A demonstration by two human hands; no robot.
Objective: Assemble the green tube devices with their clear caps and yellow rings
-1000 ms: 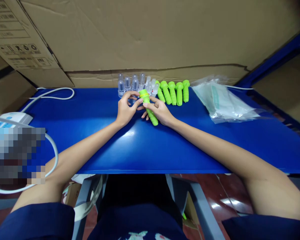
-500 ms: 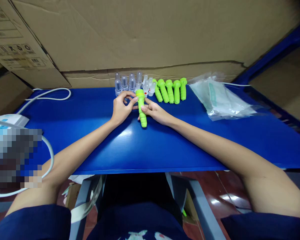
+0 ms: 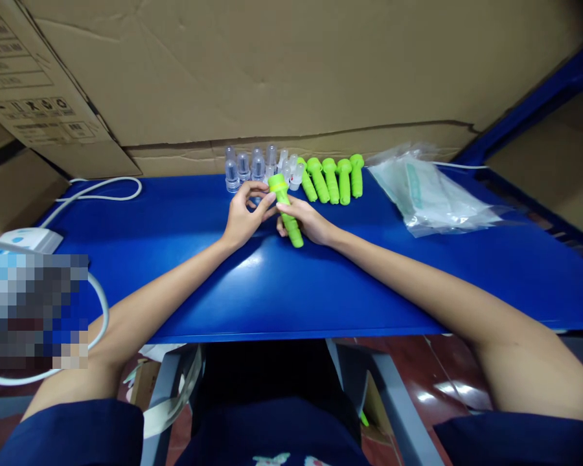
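Note:
A lime-green, flashlight-shaped piece [image 3: 292, 228] with a wide round head and a ridged shaft is held above the blue table, tilted with its head away from me. My right hand [image 3: 307, 219] wraps its fingers round the shaft just below the head. At the left side of the head, my left hand [image 3: 249, 210] pinches the rim with curled thumb and fingers. Just beyond my hands stand several clear plastic bottle-like caps [image 3: 258, 167], some partly hidden. To their right lies a row of several matching green pieces [image 3: 330, 181].
A clear plastic bag [image 3: 430, 194] with white contents lies at the right of the blue table [image 3: 369, 285]. On the left are a white power strip [image 3: 32, 241] and a looped white cable [image 3: 107, 197]. Cardboard [image 3: 272, 71] walls the back.
The green piece has turned in my hands, its lower end swinging to the right. Both hands have shifted slightly right, and the view has moved a little.

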